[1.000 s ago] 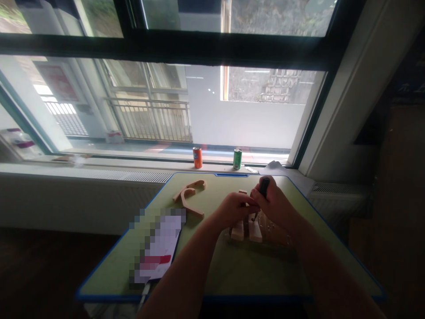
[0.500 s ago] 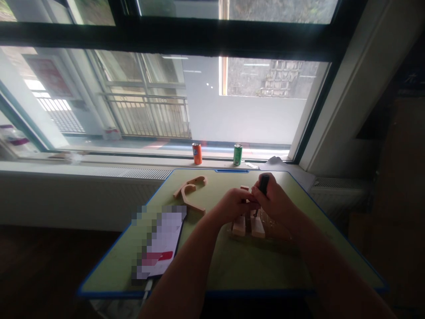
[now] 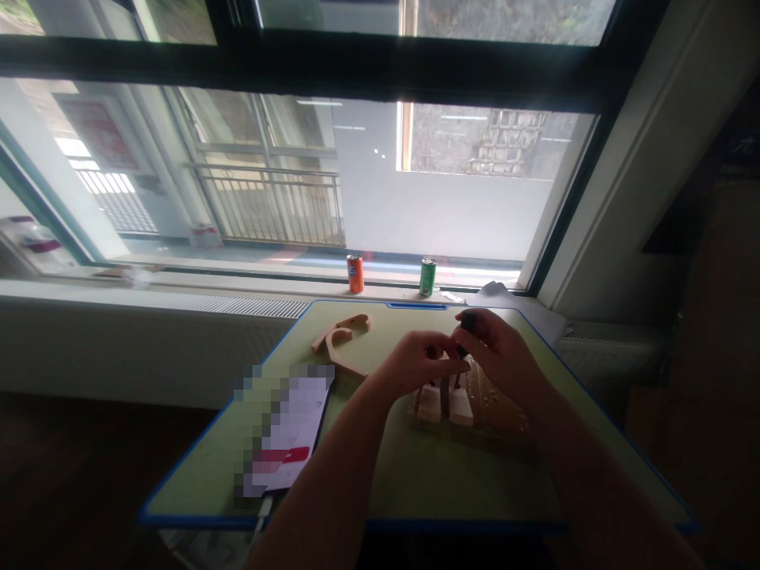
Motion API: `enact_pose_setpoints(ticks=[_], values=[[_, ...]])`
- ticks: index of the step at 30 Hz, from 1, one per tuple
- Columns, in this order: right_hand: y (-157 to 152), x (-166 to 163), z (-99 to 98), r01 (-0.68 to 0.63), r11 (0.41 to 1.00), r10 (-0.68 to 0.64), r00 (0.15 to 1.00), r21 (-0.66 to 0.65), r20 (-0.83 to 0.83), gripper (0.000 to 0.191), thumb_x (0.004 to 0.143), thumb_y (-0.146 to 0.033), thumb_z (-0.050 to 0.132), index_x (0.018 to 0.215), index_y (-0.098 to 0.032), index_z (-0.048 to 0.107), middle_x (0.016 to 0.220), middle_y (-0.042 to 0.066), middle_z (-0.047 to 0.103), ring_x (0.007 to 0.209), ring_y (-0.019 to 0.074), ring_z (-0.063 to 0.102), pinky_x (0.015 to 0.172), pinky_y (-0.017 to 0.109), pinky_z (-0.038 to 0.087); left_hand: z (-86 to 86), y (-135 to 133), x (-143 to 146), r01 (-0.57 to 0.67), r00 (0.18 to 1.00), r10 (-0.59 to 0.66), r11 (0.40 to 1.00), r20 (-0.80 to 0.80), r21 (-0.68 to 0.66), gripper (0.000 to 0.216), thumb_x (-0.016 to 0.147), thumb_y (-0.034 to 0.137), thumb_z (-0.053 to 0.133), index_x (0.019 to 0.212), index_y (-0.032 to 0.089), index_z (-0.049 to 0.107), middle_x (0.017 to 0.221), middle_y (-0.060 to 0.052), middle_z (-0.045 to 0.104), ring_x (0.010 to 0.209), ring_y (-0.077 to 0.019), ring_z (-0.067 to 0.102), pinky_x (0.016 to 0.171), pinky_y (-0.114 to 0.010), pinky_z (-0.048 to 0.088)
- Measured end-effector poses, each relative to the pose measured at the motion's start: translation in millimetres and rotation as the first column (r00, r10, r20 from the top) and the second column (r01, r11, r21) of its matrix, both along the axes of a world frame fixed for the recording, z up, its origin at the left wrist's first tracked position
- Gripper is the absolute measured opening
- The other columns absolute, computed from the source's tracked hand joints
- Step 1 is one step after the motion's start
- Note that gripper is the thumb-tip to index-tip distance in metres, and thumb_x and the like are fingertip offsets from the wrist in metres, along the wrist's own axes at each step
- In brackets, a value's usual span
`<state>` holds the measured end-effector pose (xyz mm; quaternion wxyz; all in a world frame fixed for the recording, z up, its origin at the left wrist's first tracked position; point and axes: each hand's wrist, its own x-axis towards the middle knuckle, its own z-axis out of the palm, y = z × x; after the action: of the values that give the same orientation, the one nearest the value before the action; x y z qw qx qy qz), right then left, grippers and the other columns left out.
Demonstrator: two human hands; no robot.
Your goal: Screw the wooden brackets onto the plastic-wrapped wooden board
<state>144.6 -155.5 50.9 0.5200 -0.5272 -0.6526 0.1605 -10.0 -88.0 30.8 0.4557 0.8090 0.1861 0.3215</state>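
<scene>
My right hand (image 3: 499,355) grips a screwdriver with a dark handle (image 3: 466,323), its tip pointing down between pale wooden blocks (image 3: 442,402) that stand on a wooden board (image 3: 499,412). My left hand (image 3: 414,364) is closed in a pinch at the top of the blocks, right beside the screwdriver shaft. What the left fingers pinch is too small to make out. All of this sits on a green desk with a blue edge (image 3: 416,475).
Curved wooden pieces (image 3: 343,348) lie at the desk's far left. A pixelated paper (image 3: 285,431) lies at the near left. An orange can (image 3: 355,274) and a green can (image 3: 427,278) stand on the window sill behind the desk.
The screwdriver handle has tilted and sunk a little in my right hand. My left fingers have shifted slightly at the blocks. The view has moved a little.
</scene>
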Motion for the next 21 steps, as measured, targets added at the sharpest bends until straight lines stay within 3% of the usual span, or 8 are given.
enact_pose_setpoints(ticks=[5,11,16,21], values=[[2,-3,-0.2,0.096,0.995,-0.098,0.994,0.038,0.04,0.024,0.075,-0.035,0.059,0.095,-0.02,0.059,0.077,0.001,0.061,0.065,0.0136,0.054,0.057,0.027,0.044,-4.5,0,6,-0.026,0.999,0.026,0.999,0.026,0.022,0.03,0.067,0.04,0.066,0.078,0.012,0.064,0.064,0.0,0.057,0.057,-0.0088,0.048,0.052,-0.02,0.037],[-1,-2,1.0,-0.046,0.999,0.046,0.99,0.003,-0.132,0.029,0.084,-0.033,0.048,0.108,-0.021,0.057,0.091,0.004,0.064,0.073,0.0148,0.058,0.064,0.029,0.047,-9.9,4,9,0.07,0.995,-0.072,0.997,0.062,0.038,0.028,0.071,0.037,0.063,0.078,0.011,0.068,0.072,-0.004,0.061,0.067,-0.0122,0.053,0.06,-0.022,0.041],[2,1,-3.2,0.03,0.999,-0.032,0.993,-0.022,-0.115,0.029,0.076,-0.037,0.059,0.1,-0.02,0.061,0.079,0.003,0.064,0.069,0.0168,0.059,0.064,0.032,0.048,-8.0,3,6,0.04,0.999,-0.041,0.999,0.016,0.033,0.034,0.069,0.042,0.064,0.083,0.011,0.068,0.072,-0.003,0.062,0.063,-0.0112,0.053,0.055,-0.021,0.039],[2,0,-3.1,0.026,0.999,-0.03,0.988,-0.025,-0.154,0.03,0.079,-0.034,0.057,0.105,-0.021,0.063,0.087,0.004,0.067,0.072,0.0167,0.06,0.066,0.032,0.048,-10.1,5,7,0.019,1.0,-0.02,0.998,0.023,0.059,0.033,0.07,0.041,0.063,0.083,0.011,0.068,0.074,-0.004,0.064,0.069,-0.0137,0.056,0.063,-0.023,0.042]])
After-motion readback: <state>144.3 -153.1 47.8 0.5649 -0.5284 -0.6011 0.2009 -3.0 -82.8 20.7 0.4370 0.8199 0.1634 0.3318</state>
